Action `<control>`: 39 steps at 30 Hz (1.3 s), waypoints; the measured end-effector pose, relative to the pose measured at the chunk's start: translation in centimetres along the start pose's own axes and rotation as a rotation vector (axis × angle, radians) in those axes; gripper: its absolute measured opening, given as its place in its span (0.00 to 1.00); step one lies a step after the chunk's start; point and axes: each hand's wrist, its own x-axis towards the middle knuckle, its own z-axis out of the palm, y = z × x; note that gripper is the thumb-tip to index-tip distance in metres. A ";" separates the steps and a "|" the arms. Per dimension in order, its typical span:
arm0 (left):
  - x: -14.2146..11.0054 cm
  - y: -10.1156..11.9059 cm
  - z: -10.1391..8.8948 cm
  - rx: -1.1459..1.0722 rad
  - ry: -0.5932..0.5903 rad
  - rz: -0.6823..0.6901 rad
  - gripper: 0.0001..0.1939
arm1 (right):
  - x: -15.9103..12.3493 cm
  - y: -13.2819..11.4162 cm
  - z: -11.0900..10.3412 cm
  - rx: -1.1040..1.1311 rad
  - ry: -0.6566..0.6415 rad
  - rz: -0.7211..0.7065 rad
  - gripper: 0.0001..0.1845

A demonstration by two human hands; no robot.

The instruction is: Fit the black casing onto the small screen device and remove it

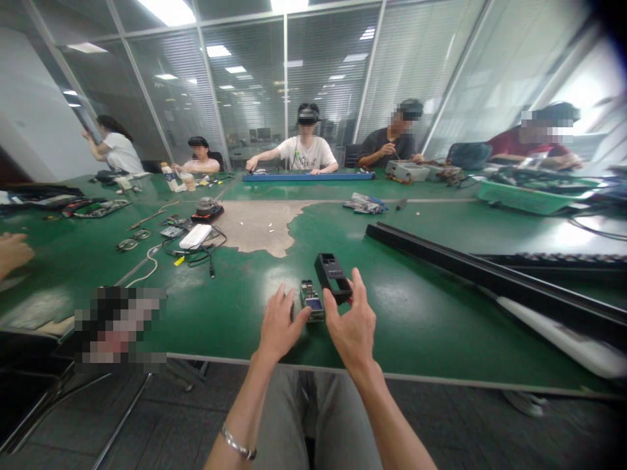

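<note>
My right hand (353, 324) pinches the near end of a small black housing cover (332, 273) between thumb and forefinger and tilts it up off the green table (421, 326). Beside it my left hand (280, 323) rests on the table, fingers partly spread, its thumb and forefinger touching a small circuit board with a little screen (312, 300) that lies flat. A bracelet shows on my left wrist (238, 445).
A long black rail (470, 264) runs diagonally at right, with a white bar (563, 339) near the edge. Cables, a white box (194, 236) and small parts lie at left. A bare worn patch (259, 225) marks the table's middle. Several people work along the far side.
</note>
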 end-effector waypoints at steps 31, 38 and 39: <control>0.1 1.1 -0.8 0.051 -0.078 0.021 0.29 | -3.4 6.8 1.2 -0.150 -0.119 0.031 0.43; 0.2 1.1 -0.7 0.048 -0.092 0.017 0.29 | -3.4 6.8 1.1 -0.138 -0.127 0.032 0.40; 0.2 1.1 -0.7 0.047 -0.090 0.016 0.28 | -3.4 6.8 1.1 -0.139 -0.129 0.033 0.40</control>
